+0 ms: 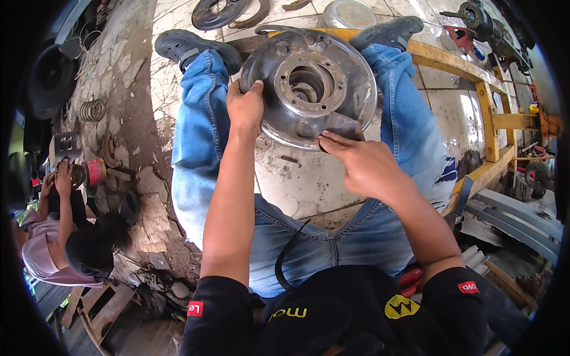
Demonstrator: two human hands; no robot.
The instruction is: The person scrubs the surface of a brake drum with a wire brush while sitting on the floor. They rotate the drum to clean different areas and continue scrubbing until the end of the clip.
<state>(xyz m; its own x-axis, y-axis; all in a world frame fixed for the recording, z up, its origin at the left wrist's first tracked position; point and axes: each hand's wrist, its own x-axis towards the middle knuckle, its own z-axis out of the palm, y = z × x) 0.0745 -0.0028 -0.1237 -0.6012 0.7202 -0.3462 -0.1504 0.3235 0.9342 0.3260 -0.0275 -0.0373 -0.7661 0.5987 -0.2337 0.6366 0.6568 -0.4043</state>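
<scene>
Between my knees stands a round, dark metal brake backing plate (356,80), with a large central hole ringed by small bolt holes. My left hand (246,111) is closed on its left rim, thumb on the near face. At the plate's lower right, my right hand (363,165) presses a small brownish-grey piece of sandpaper (343,124) flat on the metal with its fingertips. What lies behind the plate is mostly hidden.
A yellow metal frame (448,62) runs behind the plate and to the right. Another dark plate (218,13) and curved brake shoes (250,15) lie on the tiles ahead. A coil spring (92,111) is at left, where another person (59,237) handles a part.
</scene>
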